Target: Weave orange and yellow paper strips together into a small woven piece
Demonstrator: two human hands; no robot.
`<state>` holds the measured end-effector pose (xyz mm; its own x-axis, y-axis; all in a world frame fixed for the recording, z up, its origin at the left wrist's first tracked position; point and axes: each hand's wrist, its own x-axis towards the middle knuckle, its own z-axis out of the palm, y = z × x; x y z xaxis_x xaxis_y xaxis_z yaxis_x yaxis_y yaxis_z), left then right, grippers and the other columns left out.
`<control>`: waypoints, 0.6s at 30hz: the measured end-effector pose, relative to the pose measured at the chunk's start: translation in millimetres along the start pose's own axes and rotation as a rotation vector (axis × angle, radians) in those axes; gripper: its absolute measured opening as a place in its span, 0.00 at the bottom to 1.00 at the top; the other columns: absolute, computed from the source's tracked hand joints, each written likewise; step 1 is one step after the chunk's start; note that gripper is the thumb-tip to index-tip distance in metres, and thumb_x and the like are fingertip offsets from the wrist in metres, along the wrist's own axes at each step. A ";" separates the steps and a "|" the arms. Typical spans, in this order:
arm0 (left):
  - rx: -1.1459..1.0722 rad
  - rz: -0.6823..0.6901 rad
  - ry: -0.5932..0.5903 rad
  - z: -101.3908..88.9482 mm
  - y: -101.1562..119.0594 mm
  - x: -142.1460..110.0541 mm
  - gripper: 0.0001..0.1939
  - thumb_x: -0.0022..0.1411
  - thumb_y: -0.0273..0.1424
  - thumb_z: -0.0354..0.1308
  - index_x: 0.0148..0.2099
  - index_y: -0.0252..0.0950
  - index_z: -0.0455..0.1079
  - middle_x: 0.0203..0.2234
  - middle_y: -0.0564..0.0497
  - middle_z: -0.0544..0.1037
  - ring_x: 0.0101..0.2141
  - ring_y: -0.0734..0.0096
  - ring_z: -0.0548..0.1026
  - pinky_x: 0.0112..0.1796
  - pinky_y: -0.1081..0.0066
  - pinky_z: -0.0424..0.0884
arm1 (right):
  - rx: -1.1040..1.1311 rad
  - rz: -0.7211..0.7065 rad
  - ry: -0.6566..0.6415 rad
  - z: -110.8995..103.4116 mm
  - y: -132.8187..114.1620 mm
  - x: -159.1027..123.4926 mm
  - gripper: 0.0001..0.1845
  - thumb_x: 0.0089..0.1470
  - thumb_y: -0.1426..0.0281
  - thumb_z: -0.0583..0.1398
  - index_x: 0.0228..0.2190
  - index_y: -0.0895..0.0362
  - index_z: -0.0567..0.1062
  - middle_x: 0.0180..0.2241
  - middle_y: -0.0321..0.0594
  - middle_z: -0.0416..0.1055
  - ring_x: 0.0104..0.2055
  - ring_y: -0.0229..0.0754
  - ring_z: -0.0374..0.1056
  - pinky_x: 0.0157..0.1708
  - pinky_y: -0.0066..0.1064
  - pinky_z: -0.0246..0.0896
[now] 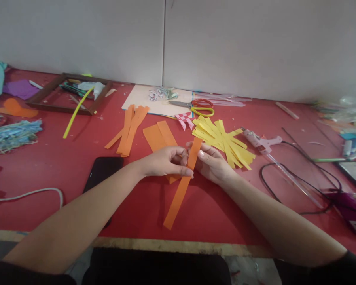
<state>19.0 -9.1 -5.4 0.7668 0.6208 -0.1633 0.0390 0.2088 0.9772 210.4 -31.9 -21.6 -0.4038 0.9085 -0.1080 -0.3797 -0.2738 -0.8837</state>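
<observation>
An orange paper strip (179,196) slants above the red table between my two hands. My left hand (166,161) pinches it near its middle, thumb on the near face. Higher up, my right hand (212,162) grips the strip's upper part with the thumb along its edge; some of its fingers are hidden behind the paper. Wider orange paper pieces (160,136) lie just beyond my left hand, partly covered by it. Further left is a bundle of cut orange strips (132,130). Past my right hand spreads a pile of yellow paper strips (225,138).
Scissors (192,106) and a pink-white woven paper piece (185,120) lie at the back by a cream sheet (139,99). A pink glue gun (261,141) with a looping black cord is at right. A black phone (102,170) sits under my left forearm; a wooden frame (44,93) stands back left.
</observation>
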 end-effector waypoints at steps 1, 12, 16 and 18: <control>-0.002 -0.003 0.014 0.5 0.8 -0.1 0.16 0.51 0.35 0.71 0.30 0.35 0.65 0.24 0.56 0.72 0.26 0.76 0.74 0.30 0.74 0.69 | -0.007 -0.006 0.007 0.4 0.0 0.2 0.17 0.46 0.58 0.69 0.38 0.51 0.77 0.31 0.37 0.76 0.35 0.44 0.73 0.35 0.38 0.72; -0.008 -0.037 0.261 4.5 -1.8 3.7 0.20 0.52 0.45 0.68 0.31 0.35 0.66 0.23 0.54 0.74 0.24 0.76 0.74 0.29 0.73 0.73 | 0.010 0.002 0.014 -4.8 2.2 3.7 0.15 0.47 0.59 0.69 0.38 0.51 0.79 0.35 0.37 0.77 0.38 0.44 0.74 0.42 0.41 0.72; -0.041 0.006 0.332 4.2 -3.0 4.7 0.20 0.52 0.45 0.68 0.32 0.35 0.65 0.28 0.53 0.74 0.29 0.74 0.76 0.36 0.69 0.75 | -0.015 0.003 0.041 -4.0 1.6 3.7 0.18 0.46 0.60 0.70 0.40 0.50 0.79 0.39 0.38 0.78 0.39 0.44 0.75 0.42 0.40 0.72; -0.058 0.023 0.351 4.0 -3.0 4.8 0.20 0.53 0.45 0.68 0.34 0.36 0.66 0.30 0.53 0.74 0.32 0.73 0.76 0.38 0.67 0.75 | -0.022 -0.006 0.040 -3.7 2.0 3.8 0.19 0.45 0.61 0.71 0.41 0.49 0.78 0.39 0.38 0.78 0.40 0.43 0.75 0.43 0.40 0.72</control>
<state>25.1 -9.7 -8.6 0.4994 0.8456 -0.1884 -0.0197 0.2285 0.9733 211.2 -27.8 -25.5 -0.3673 0.9223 -0.1202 -0.3635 -0.2613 -0.8942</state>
